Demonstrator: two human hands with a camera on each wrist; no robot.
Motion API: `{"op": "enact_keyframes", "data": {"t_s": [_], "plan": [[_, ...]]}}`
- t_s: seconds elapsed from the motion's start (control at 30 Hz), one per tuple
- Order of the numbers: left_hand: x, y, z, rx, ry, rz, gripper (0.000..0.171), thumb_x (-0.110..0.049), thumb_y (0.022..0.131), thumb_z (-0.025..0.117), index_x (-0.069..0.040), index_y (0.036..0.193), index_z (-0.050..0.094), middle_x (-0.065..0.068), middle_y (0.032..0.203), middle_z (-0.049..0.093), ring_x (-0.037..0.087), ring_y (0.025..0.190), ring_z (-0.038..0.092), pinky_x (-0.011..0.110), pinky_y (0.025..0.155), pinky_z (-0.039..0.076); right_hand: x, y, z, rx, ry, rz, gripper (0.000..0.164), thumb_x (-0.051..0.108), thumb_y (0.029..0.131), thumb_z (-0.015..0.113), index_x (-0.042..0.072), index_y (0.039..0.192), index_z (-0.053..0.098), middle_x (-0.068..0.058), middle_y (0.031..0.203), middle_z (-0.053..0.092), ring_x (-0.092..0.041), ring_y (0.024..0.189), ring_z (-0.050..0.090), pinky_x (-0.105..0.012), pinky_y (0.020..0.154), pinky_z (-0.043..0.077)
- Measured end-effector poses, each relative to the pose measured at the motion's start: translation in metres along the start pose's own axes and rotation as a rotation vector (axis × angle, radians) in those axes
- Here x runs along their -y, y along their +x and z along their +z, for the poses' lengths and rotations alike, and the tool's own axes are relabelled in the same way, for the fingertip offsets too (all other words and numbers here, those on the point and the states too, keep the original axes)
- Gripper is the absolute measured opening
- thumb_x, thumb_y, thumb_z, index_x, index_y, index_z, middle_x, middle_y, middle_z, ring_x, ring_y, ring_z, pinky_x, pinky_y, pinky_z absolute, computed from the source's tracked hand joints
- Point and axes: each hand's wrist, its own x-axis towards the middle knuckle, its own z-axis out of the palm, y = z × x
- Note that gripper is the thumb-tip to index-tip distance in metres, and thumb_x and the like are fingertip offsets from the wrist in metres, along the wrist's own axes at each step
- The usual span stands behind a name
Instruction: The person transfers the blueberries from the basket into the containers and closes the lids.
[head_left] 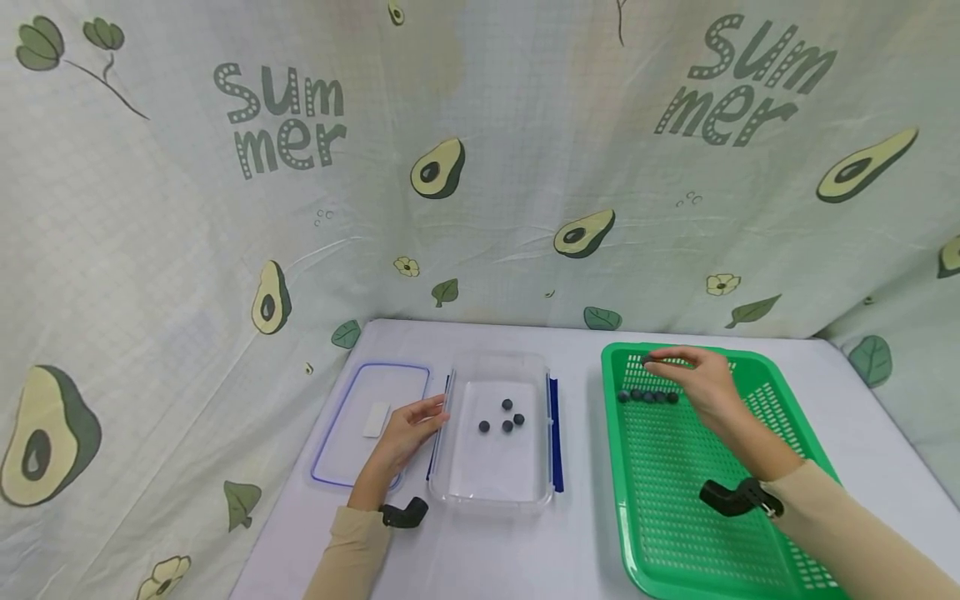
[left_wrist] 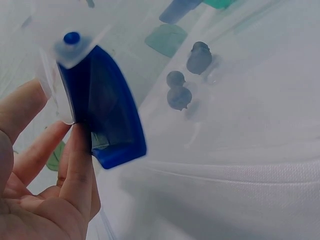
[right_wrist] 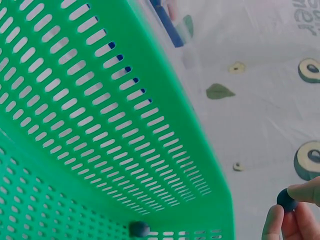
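Note:
My right hand (head_left: 707,386) pinches a blueberry (right_wrist: 286,200) between thumb and fingertips, over the far end of the green basket (head_left: 617,500). Beneath it, a row of several blueberries (head_left: 648,397) lies in the basket along its far end. With its thumb and fingers, my left hand (head_left: 408,429) grips the left side wall of a clear plastic box (head_left: 491,502), beside a blue side latch (left_wrist: 117,110). Inside the box several blueberries (head_left: 507,426) sit loosely grouped near the middle.
Left of the box lies a clear lid (head_left: 348,454) with a blue rim and a white label. Another blue latch (head_left: 556,433) hangs open along the box's right side. A patterned cloth (head_left: 495,275) stands behind the white table (head_left: 581,558).

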Motion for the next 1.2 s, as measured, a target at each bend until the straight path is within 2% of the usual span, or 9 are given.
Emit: {"op": "enact_keyframes", "data": {"t_s": [0.07,0.2,0.3,0.37,0.57,0.77,0.9,1.0,1.2], "plan": [[0.001,0.001,0.000,0.003,-0.003,0.002,0.048,-0.011,0.089,0.077,0.001,0.133,0.062,0.015,0.119,0.062,0.015,0.103,0.061,0.021,0.087,0.052,0.003,0.000,0.003,0.004,0.011,-0.019,0.052,0.029,0.088,0.079,-0.009,0.120,0.065,-0.008,0.126,0.060,-0.030,0.133,0.040,-0.045,0.111,0.035],[0.001,0.000,0.000,0.005,-0.007,0.003,0.048,-0.010,0.088,0.077,0.001,0.133,0.062,0.014,0.119,0.062,0.015,0.102,0.061,0.021,0.087,0.052,0.007,0.002,0.008,0.023,0.027,-0.036,0.049,0.026,0.089,0.078,-0.009,0.120,0.065,0.008,0.113,0.063,-0.024,0.128,0.044,-0.040,0.105,0.040],[0.001,0.000,-0.001,0.004,-0.006,0.004,0.048,-0.010,0.088,0.077,0.001,0.133,0.062,0.015,0.120,0.062,0.016,0.103,0.061,0.021,0.086,0.052,0.011,0.004,0.012,0.046,0.044,-0.034,0.050,0.024,0.089,0.078,-0.011,0.121,0.063,0.003,0.118,0.061,-0.030,0.134,0.037,-0.050,0.108,0.035],[0.002,0.000,-0.001,0.004,-0.003,0.006,0.048,-0.011,0.089,0.077,0.001,0.133,0.062,0.014,0.119,0.062,0.015,0.103,0.061,0.020,0.086,0.052,0.013,0.004,0.015,0.058,0.055,-0.033,0.051,0.022,0.089,0.078,-0.013,0.122,0.062,-0.001,0.120,0.061,-0.032,0.136,0.035,-0.050,0.108,0.034],[0.002,0.000,-0.001,0.005,-0.015,0.001,0.047,-0.009,0.089,0.076,0.001,0.133,0.062,0.013,0.118,0.062,0.016,0.102,0.061,0.021,0.087,0.053,0.020,0.005,0.024,0.086,0.073,-0.035,0.048,0.022,0.089,0.078,-0.011,0.122,0.063,0.003,0.118,0.061,-0.025,0.130,0.041,-0.036,0.100,0.040],[0.000,0.000,-0.001,0.010,-0.030,0.002,0.048,-0.009,0.089,0.076,0.001,0.133,0.061,0.014,0.118,0.061,0.015,0.101,0.061,0.021,0.087,0.053,0.030,0.004,0.033,0.117,0.085,-0.040,0.047,0.021,0.088,0.079,-0.010,0.120,0.065,0.001,0.117,0.063,-0.012,0.112,0.054,-0.022,0.092,0.047],[0.000,-0.001,-0.001,0.020,-0.030,-0.004,0.049,-0.010,0.090,0.075,0.001,0.135,0.059,0.015,0.120,0.061,0.014,0.101,0.061,0.020,0.087,0.052,0.037,0.005,0.039,0.139,0.094,-0.047,0.045,0.019,0.089,0.078,-0.009,0.121,0.064,-0.008,0.126,0.057,-0.006,0.103,0.060,-0.020,0.085,0.052],[0.000,-0.001,-0.001,0.020,-0.029,-0.005,0.050,-0.010,0.090,0.075,0.002,0.135,0.059,0.016,0.121,0.061,0.014,0.102,0.061,0.020,0.087,0.052,0.042,0.007,0.044,0.158,0.121,-0.059,0.045,0.017,0.089,0.078,-0.011,0.120,0.064,-0.015,0.129,0.056,-0.006,0.097,0.066,-0.023,0.084,0.054],[0.001,-0.001,-0.002,0.016,-0.016,0.002,0.050,-0.010,0.090,0.076,0.002,0.135,0.059,0.017,0.121,0.061,0.015,0.102,0.061,0.020,0.086,0.052,0.051,0.011,0.057,0.187,0.160,-0.076,0.039,0.012,0.087,0.079,-0.010,0.116,0.066,-0.012,0.121,0.063,-0.010,0.093,0.070,-0.023,0.089,0.051]]}}
